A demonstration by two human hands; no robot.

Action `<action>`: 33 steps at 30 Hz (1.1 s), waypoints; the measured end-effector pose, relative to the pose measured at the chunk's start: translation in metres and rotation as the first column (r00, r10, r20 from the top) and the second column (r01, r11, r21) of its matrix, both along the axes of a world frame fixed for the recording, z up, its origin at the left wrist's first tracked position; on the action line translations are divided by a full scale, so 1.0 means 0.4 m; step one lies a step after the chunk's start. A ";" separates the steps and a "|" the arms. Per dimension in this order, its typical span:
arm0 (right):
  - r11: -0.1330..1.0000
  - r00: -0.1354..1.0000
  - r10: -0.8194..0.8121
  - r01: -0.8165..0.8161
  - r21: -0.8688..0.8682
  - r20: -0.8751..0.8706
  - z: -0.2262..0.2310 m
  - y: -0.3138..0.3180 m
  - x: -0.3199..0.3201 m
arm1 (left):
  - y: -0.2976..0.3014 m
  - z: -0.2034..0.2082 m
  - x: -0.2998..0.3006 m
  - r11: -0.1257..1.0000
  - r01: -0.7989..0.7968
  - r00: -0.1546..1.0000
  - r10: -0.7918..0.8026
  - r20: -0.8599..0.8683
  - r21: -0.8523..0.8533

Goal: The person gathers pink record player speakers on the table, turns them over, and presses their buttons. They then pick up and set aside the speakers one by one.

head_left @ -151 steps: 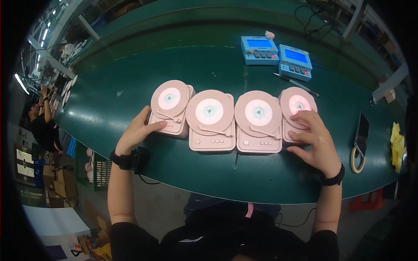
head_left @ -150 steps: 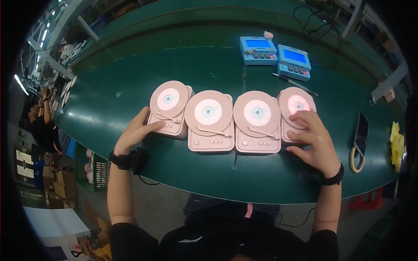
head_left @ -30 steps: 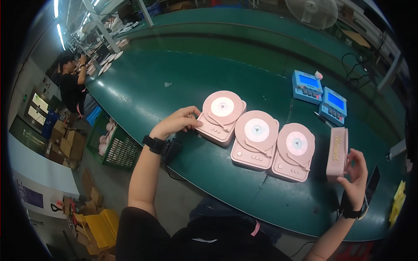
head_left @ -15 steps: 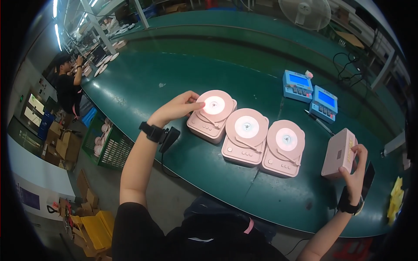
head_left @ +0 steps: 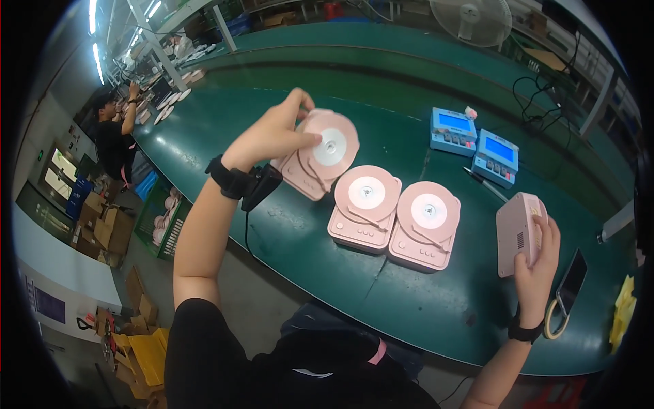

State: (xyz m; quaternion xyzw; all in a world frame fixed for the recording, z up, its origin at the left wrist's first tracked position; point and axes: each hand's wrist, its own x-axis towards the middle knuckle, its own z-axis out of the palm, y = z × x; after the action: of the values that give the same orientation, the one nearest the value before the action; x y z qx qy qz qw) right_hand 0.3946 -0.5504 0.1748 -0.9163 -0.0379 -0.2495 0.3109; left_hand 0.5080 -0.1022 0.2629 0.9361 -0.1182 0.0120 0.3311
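Note:
My left hand [head_left: 276, 133] is closed on a pink toy record player [head_left: 320, 157], thumb on top by its white-centred disc and fingers round the far edge. That record player is tilted and looks lifted off the table. Two matching pink record players, a middle one [head_left: 364, 208] and a right one [head_left: 426, 225], stand side by side on the green table, discs facing up. On the right, my right hand [head_left: 538, 262] grips another pink box-shaped unit [head_left: 516, 235] stood on edge, with a slotted grille on its visible face. My right fingers wrap its near side.
Two blue devices with lit screens, a rear one [head_left: 453, 131] and a front one [head_left: 496, 157], lie beyond with a pen [head_left: 485, 184]. A phone [head_left: 571, 281], a tape ring [head_left: 556, 320] and a yellow wrapper [head_left: 622, 313] are at right. A green crate [head_left: 160, 225] stands left; a co-worker [head_left: 116, 140] is farther off.
My left hand has pulled the leftmost record player up, away and apart from the other two, tilting it. My right hand has turned the pink unit a little, so more of its grille face shows.

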 end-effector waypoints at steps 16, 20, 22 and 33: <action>0.986 0.968 -0.163 0.168 -0.010 0.189 -0.015 0.007 0.002 | -0.687 -0.001 0.069 0.871 0.481 0.837 -0.490 -0.243 -0.100; 0.975 0.968 -0.174 0.196 -0.108 0.180 -0.008 0.011 -0.005 | -0.737 -0.038 0.074 0.866 0.499 0.806 -0.453 -0.381 0.024; 0.967 0.967 -0.184 0.211 -0.146 0.177 -0.005 0.032 -0.015 | -0.731 -0.044 0.062 0.873 0.461 0.700 -0.467 -0.541 -0.157; 0.892 0.943 -0.295 0.329 -0.310 0.153 0.010 0.077 -0.031 | -0.315 -0.040 -0.066 0.855 0.516 0.848 -0.517 0.118 0.042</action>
State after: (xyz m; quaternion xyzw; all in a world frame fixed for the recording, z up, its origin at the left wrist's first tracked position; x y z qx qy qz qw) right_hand 0.3823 -0.5195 0.1787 -0.9356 0.0528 -0.3325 0.1062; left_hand 0.4816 -0.2280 0.2467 0.8686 -0.3860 -0.0196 0.3101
